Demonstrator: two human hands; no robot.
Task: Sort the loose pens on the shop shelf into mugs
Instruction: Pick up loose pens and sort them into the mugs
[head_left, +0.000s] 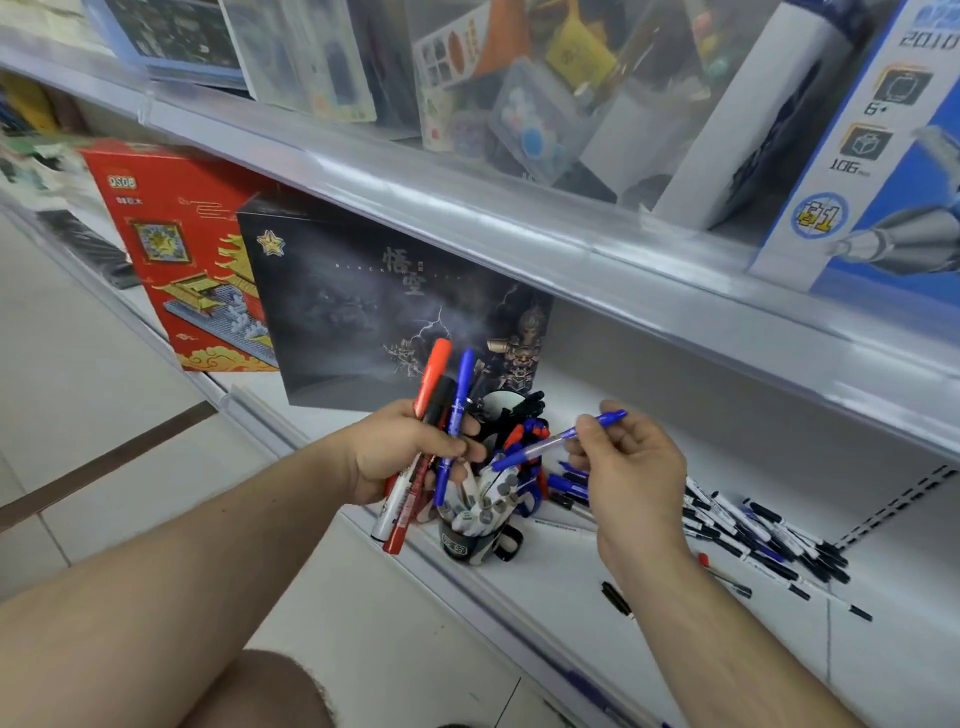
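Observation:
My left hand (400, 449) grips a bundle of markers (434, 415): red, black and blue ones, upright above the shelf's front edge. My right hand (631, 467) pinches a blue pen (550, 441), its tip slanting down toward the mugs. A dark mug (470, 543) packed with white markers stands just below and between my hands. Behind it a second mug (519, 441) holds blue and red pens, partly hidden by my left hand's fingers. A heap of loose pens (753, 530) lies on the white shelf (571, 587) to the right.
A dark box (363, 306) and a red box (182, 249) stand at the back left of the shelf. The upper shelf's edge (519, 208) hangs overhead with boxes on it. Single pens (615, 597) lie near the front edge. Floor tiles lie to the left.

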